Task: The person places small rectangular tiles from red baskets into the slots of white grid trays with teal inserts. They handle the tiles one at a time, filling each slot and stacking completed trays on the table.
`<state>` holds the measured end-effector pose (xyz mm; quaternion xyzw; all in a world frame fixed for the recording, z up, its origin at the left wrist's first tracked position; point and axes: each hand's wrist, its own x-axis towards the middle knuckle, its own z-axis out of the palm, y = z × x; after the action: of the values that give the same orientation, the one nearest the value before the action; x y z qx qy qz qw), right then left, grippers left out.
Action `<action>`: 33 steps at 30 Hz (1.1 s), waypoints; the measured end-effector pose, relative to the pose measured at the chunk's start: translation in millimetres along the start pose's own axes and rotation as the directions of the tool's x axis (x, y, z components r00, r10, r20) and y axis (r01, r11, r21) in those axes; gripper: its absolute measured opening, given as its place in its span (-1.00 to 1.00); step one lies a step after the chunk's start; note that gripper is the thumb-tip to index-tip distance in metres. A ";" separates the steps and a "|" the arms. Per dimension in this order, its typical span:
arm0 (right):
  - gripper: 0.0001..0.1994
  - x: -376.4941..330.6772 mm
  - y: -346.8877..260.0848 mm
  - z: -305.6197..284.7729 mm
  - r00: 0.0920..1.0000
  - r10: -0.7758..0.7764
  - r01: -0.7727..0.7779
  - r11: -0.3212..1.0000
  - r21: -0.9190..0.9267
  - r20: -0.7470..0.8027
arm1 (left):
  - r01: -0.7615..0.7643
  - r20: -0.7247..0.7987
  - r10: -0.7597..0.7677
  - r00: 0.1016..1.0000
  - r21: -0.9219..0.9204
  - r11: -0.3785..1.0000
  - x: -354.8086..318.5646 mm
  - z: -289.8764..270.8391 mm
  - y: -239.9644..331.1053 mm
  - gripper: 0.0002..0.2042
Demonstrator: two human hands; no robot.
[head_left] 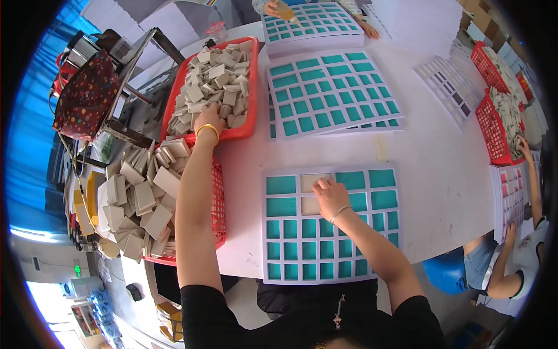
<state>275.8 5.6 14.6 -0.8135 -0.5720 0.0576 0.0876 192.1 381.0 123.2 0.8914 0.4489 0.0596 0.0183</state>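
Broadly, a white table (442, 174) stretches around the fingers of the right hand (331, 196). Beyond those fingers lie a few grid boards (322, 87) with teal cells, piled slightly askew. Right beneath them is the nearest grid board (309, 250), white-framed, most of its teal cells bare. To the near left of the fingers of the left hand (209, 118) stands a red basket (218, 203) piled with larger pale tiles (145, 195); around these same fingers sits the farther red basket (254, 87), heaped with smaller pale tiles (218, 72). The left fingers dip into the near part of that heap, and whether they grasp one cannot be told. The right fingers are bent, tips down at the right side of an upper beige tile (311, 181) in the board's top row, second column; whether they grip it or merely touch it is unclear. Just nearer than those tips, a lower beige tile (310, 205) fills the second-row cell.
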 end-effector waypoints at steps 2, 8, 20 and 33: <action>-0.61 -2.3 -0.1 0.8 1.000 0.002 -0.002 1.000 0.000 -0.023 | -0.018 -0.148 -0.005 0.989 -0.153 0.988 4.4 3.3 -7.3 -0.67; -0.61 0.2 -5.6 -1.1 0.999 0.017 -0.017 1.000 -0.021 0.029 | -0.153 -0.437 -0.325 0.839 -0.763 0.628 15.1 16.6 -30.3 -0.68; -0.59 -1.5 -5.6 -7.4 0.996 0.037 -0.037 0.999 0.003 0.084 | -0.193 -0.040 -0.653 0.756 -0.967 -0.164 -13.1 -13.5 8.5 -0.72; -0.62 -13.2 6.6 -78.3 0.984 0.168 -0.069 0.003 0.998 0.068 | 0.511 0.342 0.515 0.786 -0.827 -0.232 -247.4 36.1 110.3 -0.59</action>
<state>292.7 -15.0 89.7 -0.5637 -0.2930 0.4206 0.6476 138.7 117.4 74.6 0.4750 0.1822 0.0925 0.8559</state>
